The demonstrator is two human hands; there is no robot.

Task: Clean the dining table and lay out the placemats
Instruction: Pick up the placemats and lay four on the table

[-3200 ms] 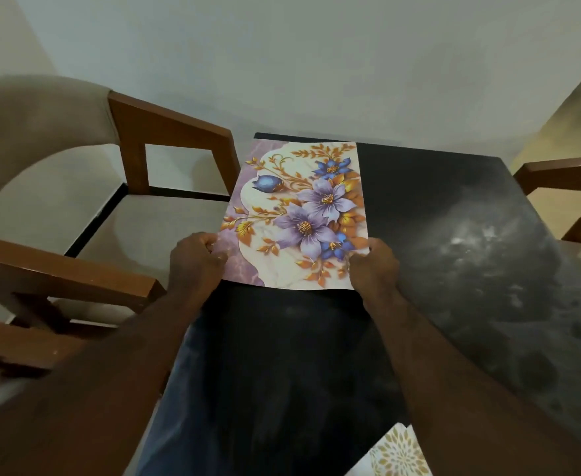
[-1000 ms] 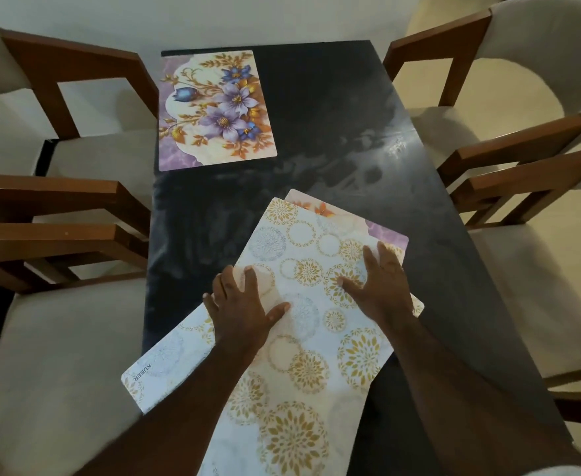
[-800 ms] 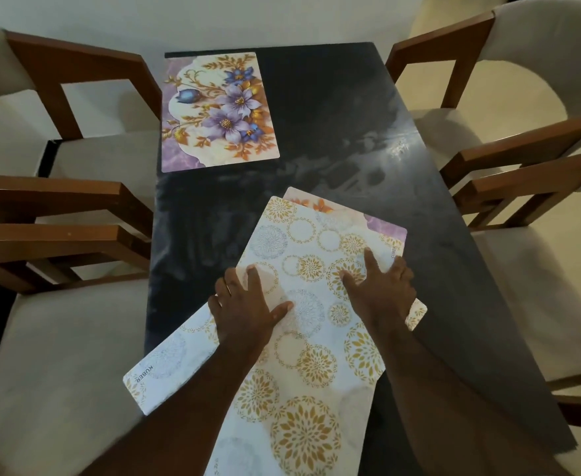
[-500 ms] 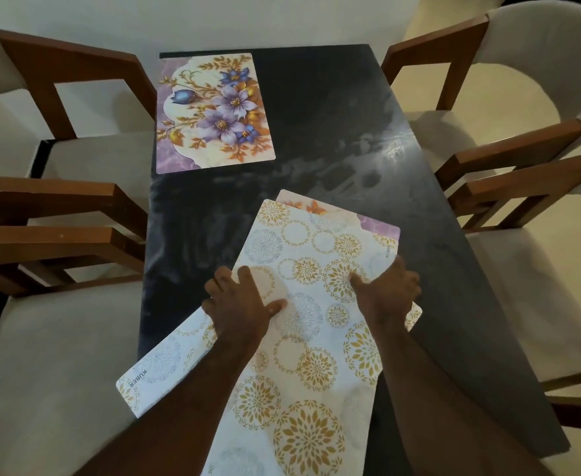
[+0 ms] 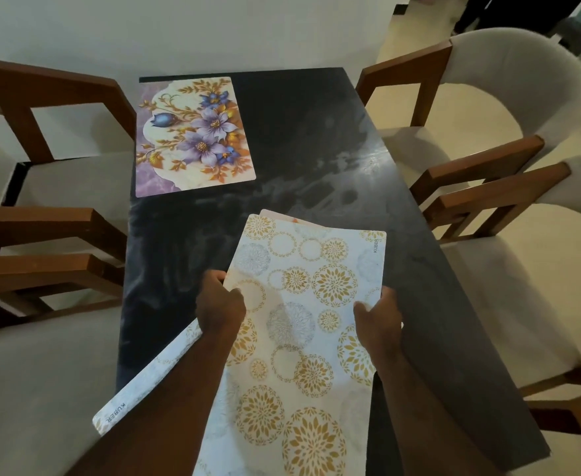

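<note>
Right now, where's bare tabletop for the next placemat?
Bare: the far right half of the table, between the floral placemat and the right-side chairs; also the left strip from that placemat to the left hand. Crowded: the near end, where left and right hand grip a patterned mat over loose mats.

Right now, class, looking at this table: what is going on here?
A person is laying placemats on the dark dining table. The left hand and right hand grip the side edges of a gold-circle placemat, seemingly raised off other mats lying askew at the near end. One floral placemat already lies flat at the far left corner. Chairs stand along both sides.
</note>
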